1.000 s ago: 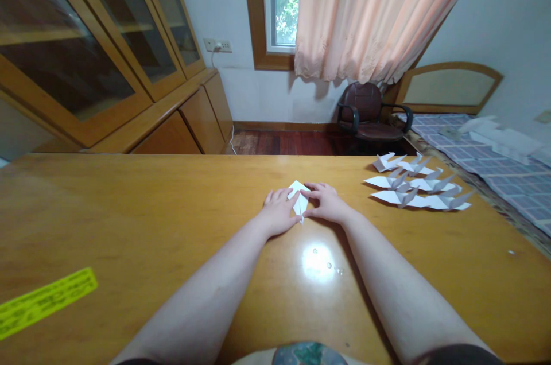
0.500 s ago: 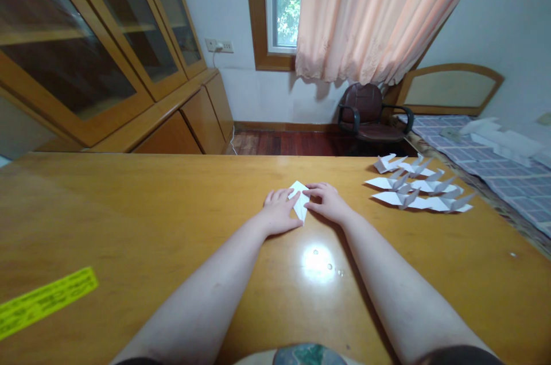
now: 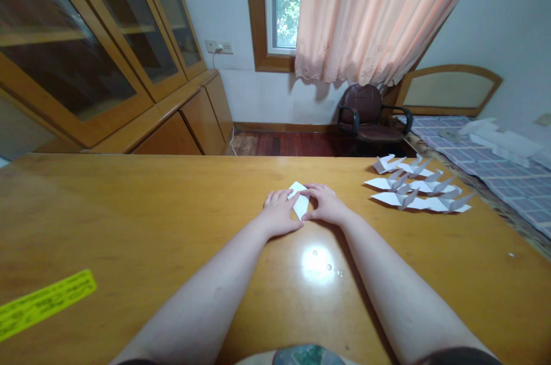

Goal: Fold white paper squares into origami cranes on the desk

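Note:
A small white sheet of folded paper [image 3: 301, 208], kite-like in outline, lies on the wooden table between my two hands. My left hand [image 3: 282, 214] holds its left side down, the fingers along the upper left edge and the thumb stretched towards the middle. From the right, my right hand [image 3: 325, 204] grips the paper, its forefinger near the upper part and its thumb by the near tip. Fingers cover both side edges, so the exact folds there are hidden. Several white paper cranes [image 3: 400, 198] stand in rows at the table's right.
On the wooden table [image 3: 150, 210] a yellow printed strip [image 3: 47, 303] lies at the left. Beyond the far edge stand a brown armchair [image 3: 365, 112] and a glass-fronted cabinet [image 3: 172, 135]. A bed [image 3: 508, 164] with a checked cover is at the right.
My right thumb has slid nearer to me, to the paper's near tip. The lower part of the paper looks broader, without the crease lines seen before. My left hand has stayed in place.

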Available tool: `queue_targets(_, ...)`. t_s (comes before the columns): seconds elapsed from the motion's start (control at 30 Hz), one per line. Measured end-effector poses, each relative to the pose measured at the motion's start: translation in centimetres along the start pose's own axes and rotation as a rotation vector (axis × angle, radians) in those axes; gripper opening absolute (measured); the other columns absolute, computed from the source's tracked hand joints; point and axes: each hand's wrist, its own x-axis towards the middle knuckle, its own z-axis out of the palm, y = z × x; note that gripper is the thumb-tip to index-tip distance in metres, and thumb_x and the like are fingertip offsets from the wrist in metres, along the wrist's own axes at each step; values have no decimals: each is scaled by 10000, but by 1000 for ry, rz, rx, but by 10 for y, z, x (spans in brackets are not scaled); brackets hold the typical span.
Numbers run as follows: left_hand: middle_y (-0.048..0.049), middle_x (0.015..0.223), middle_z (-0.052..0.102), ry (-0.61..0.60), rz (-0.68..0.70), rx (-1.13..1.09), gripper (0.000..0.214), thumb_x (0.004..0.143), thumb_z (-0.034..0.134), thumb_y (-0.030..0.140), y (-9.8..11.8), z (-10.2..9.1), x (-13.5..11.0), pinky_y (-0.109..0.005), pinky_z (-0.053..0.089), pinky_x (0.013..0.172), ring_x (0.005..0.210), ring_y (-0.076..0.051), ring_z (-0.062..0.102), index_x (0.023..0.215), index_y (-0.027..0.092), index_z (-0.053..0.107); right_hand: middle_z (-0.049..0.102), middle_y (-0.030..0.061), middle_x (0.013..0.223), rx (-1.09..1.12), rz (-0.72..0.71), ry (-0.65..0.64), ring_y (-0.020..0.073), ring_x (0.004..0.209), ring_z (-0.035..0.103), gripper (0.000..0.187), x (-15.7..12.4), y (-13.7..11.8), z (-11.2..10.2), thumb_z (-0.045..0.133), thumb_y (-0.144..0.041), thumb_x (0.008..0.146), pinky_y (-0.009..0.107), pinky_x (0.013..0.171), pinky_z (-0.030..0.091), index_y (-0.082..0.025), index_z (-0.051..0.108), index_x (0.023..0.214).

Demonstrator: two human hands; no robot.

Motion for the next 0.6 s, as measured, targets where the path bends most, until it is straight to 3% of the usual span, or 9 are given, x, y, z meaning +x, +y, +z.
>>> queue_targets(0.17,-116,1524,280,-18,-19,12,882,680,595,563,4,-3,-1,-533,85,1137,1382,-332,230,1452,247,310,687,76,1091,150,170,202,220,1011,620,346,8,9,12,679,-200,739,395,933,446,-211,662,1083)
queue_targets(0.3,-115,1529,269,-23,-19,19,879,678,590,554,5,-5,-2,-536,84,1137,1387,-329,224,1452,246,311,701,75,1018,155,284,334,209,946,634,255,13,15,20,659,-207,746,367,886,468,-185,678,999)
queue_targets(0.47,-110,1528,271,-25,-20,24,878,679,588,562,4,-3,-2,-528,78,1141,1390,-324,218,1451,250,309,694,58,902,52,320,356,208,874,606,170,12,15,18,681,-281,745,355,831,454,-194,705,890)
queue_targets(0.6,-97,1514,302,2,-7,19,875,675,602,573,1,-3,-2,-522,95,1138,1374,-316,245,1441,258,321,684,48,919,20,255,307,211,932,574,110,9,10,15,644,-295,791,364,881,410,-242,735,820)
